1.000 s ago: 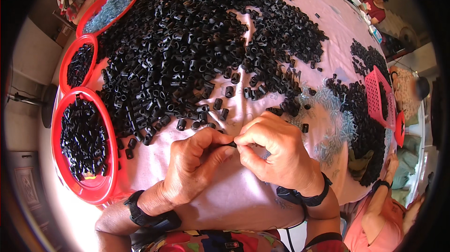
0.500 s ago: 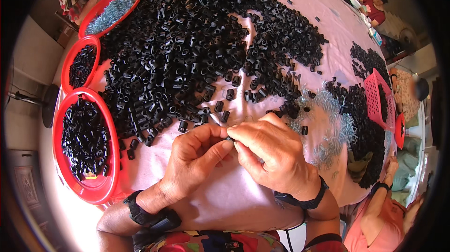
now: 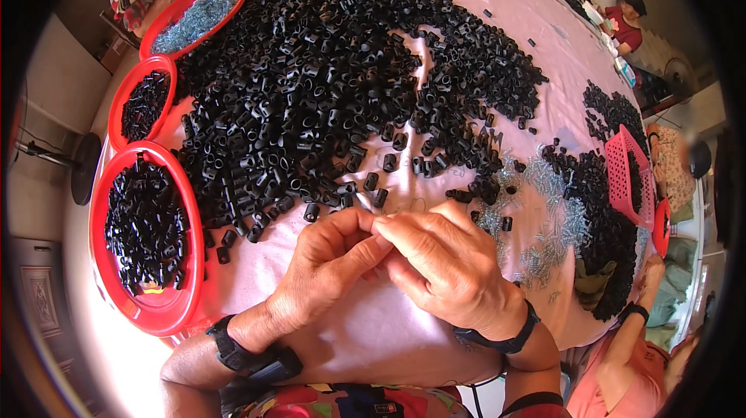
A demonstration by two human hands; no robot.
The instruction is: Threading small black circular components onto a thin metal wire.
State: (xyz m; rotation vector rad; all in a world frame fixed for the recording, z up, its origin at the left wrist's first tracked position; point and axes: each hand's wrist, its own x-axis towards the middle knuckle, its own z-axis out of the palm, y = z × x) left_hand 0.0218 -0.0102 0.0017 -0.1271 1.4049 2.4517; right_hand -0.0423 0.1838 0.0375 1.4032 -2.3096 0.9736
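Observation:
My left hand (image 3: 328, 259) and my right hand (image 3: 447, 269) meet above the near middle of the cloth-covered table. Thumb and fingers of each are pinched together, their tips touching. Whatever sits between the fingertips is hidden by them now. Just beyond my hands, several loose short black plastic tubes (image 3: 371, 181) with side holes lie scattered. Behind these spreads a large heap of the same black tubes (image 3: 295, 92). Right of my right hand lies a loose patch of small silvery-blue pieces (image 3: 548, 212), too fine to make out exactly.
Along the left edge stand a large red basin (image 3: 99, 239) of black pieces, a smaller red basin (image 3: 116, 119) and a red tray (image 3: 163, 45) of silvery-blue pieces. A pink basket (image 3: 619, 185) stands beside another black heap (image 3: 610, 243). A co-worker's arm (image 3: 633, 301) is at right.
The view has shifted slightly, so the table things sit a little further right. A small dark piece that showed between my fingertips is now covered. My hands remain pinched together.

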